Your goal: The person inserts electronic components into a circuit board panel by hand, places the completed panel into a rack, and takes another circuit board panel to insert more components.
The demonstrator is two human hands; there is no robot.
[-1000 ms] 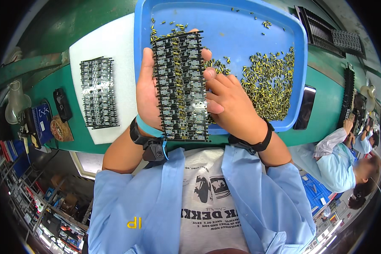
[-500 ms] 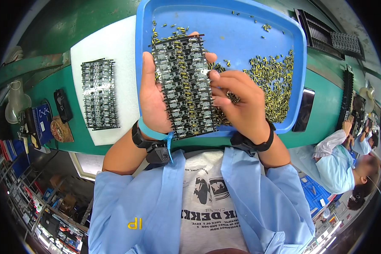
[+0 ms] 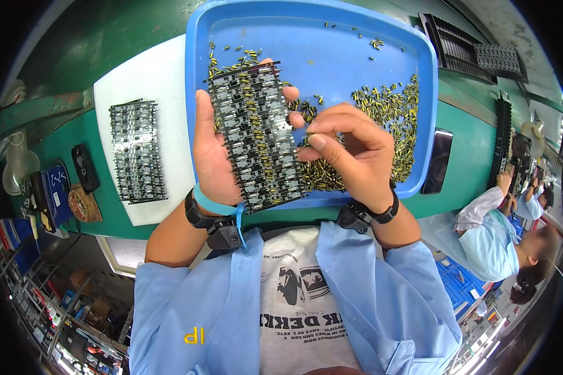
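Black panel (image 3: 256,140) stays in left grip (image 3: 216,159); right grip (image 3: 361,153), now farther from it, pinches narrow, contents unclear

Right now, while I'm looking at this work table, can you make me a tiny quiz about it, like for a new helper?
1. Fill in the blank: the ___ hand holds up a black-and-silver panel.

2. Pick one: what lies on the white sheet?
A. a drinking cup
B. a second panel
C. a pair of scissors

3. True or false: the dark phone lies to the right of the blue tray.

Key:
1. Left; the left hand has its fingers around the panel.
2. B.
3. True; it rests on the green tabletop.
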